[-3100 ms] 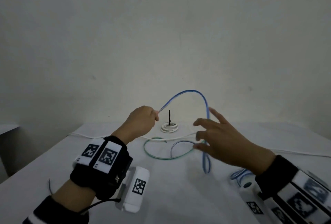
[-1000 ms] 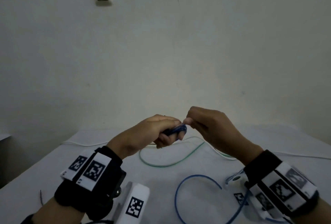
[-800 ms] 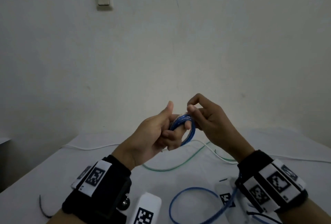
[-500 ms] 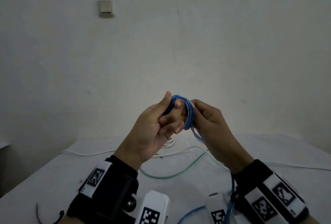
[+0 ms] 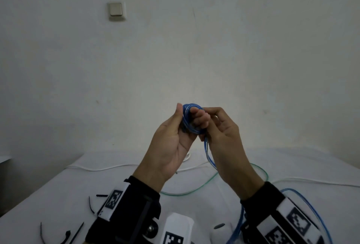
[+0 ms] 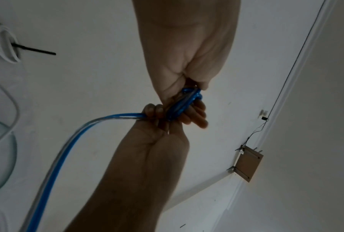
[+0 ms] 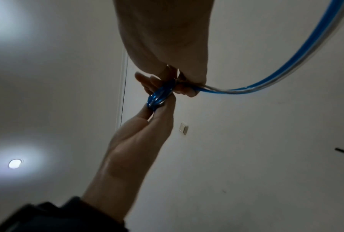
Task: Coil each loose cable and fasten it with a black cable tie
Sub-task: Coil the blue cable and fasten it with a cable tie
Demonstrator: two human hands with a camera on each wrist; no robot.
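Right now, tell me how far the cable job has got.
Done: one white coil on the table wears a black tie. In hand: the left hand grips blue cable loops while the right hand feeds the rest. Left: the blue tail, the green cable, loose white cable; spare ties wait.

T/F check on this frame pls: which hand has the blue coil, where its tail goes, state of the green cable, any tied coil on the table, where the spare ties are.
1. The left hand holds the blue cable coiled round its fingers. True.
2. The right hand is idle on the table. False: it pinches the blue cable's tail beside the coil.
3. The green cable is already coiled. False: it lies loose on the table.
4. A white coil has a black tie through it. True.
5. Loose black cable ties lie on the table. True.
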